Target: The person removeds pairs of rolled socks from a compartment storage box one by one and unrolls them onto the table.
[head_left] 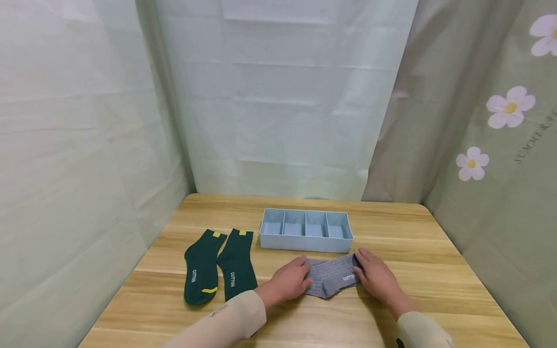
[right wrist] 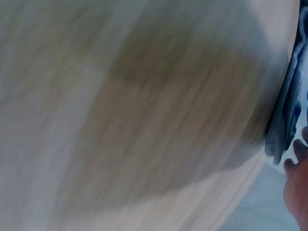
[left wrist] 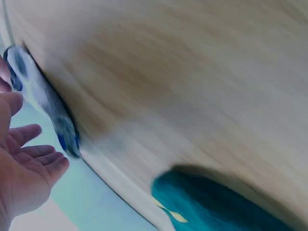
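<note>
A pair of grey ribbed socks (head_left: 332, 275) lies on the table, partly overlapping, with white "COTTON" lettering on the one in front. My left hand (head_left: 288, 282) is at their left end, and in the left wrist view its fingers (left wrist: 45, 156) are spread and loosely bent beside the fabric. At the other end, my right hand (head_left: 377, 276) rests against the dark-edged cuff. The right wrist view is blurred but shows its fingers (right wrist: 299, 150) relaxed near the sock's end. Neither hand visibly grips the socks.
Two dark green socks (head_left: 201, 270) with yellow marks lie side by side on the left; my left forearm partly covers one. Behind the grey socks stands a light blue divided box (head_left: 306, 243) with several compartments. Curtains (head_left: 283, 106) enclose the wooden table (head_left: 435, 270).
</note>
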Tool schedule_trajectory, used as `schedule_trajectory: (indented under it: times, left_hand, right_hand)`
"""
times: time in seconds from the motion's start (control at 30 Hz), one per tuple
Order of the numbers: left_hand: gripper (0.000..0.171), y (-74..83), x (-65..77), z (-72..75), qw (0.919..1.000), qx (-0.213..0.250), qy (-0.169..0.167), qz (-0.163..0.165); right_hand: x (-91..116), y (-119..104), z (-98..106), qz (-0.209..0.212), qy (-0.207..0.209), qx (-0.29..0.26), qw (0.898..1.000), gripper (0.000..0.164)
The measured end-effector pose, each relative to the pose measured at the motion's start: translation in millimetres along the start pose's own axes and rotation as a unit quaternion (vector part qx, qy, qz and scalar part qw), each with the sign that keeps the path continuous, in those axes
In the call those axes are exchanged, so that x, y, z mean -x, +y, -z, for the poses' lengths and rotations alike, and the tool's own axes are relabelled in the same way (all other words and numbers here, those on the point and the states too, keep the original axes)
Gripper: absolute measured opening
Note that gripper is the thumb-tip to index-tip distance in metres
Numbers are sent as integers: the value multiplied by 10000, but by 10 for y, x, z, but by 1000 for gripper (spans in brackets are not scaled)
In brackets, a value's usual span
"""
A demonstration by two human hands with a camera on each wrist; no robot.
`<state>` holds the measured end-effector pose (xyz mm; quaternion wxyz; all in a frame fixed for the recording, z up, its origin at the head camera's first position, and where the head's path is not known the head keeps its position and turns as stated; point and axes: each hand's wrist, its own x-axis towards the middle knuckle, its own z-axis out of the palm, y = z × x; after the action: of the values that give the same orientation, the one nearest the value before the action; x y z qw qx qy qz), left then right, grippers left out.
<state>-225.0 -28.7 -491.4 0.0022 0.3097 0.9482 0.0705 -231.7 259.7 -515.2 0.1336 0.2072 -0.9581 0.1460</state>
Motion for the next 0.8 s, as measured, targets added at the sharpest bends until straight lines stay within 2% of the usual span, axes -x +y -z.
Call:
schedule_trajectory:
  times: [0.17,0.27,0.47,0.8]
  left_hand:
    - [52,56,-14,-57,9985,-278,-456,103]
    - [54,11,-29,-63,9978,-197,-617,157]
    - [57,-90,-57,-43,9964,-169,-827,-8]
    - [59,-105,-155,7,9942,-241,-1005,-303]
  right_hand:
    - [13,-73,-5,-401,-931,-224,9946,54]
    - [21,-75,5,-569,-1161,-419,9907,57]
    - [58,-22,5,-669,-1228,-506,9889,62]
    - [195,-2,48,-612,-874,-362,9936,59]
